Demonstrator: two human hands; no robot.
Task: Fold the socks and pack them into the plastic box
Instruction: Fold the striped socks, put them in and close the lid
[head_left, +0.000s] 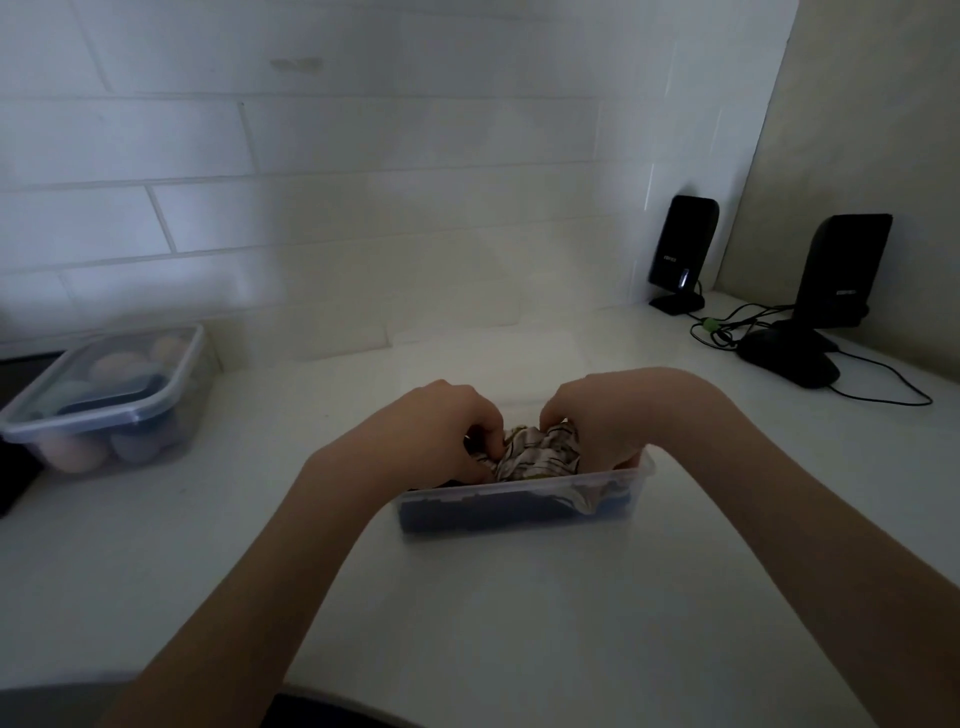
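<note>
While both hands were down in the plastic box (519, 496), the striped sock (537, 451) sat bunched up between them. The left hand (434, 434) had its fingers curled tight and pinched the left side of the sock. The right hand (605, 421) had its fingers curled too and gripped the right side of it, with the fingertips pushed down inside the box. The sock was light with dark lines, and it stuck up a little over the box rim. Under it, dark blue socks (483, 512) lay flat along the front wall of the box.

The box was clear and stood near the middle of the white table (519, 623). At the left edge of the table stood a clear tub with a lid (104, 400), and round pink and blue things showed through it. In the far right corner of the table stood two black speakers (683, 249), with a black mouse (789, 358) and thin black cables (883, 384) just beside them. White tiles (311, 156) covered the wall behind the table.
</note>
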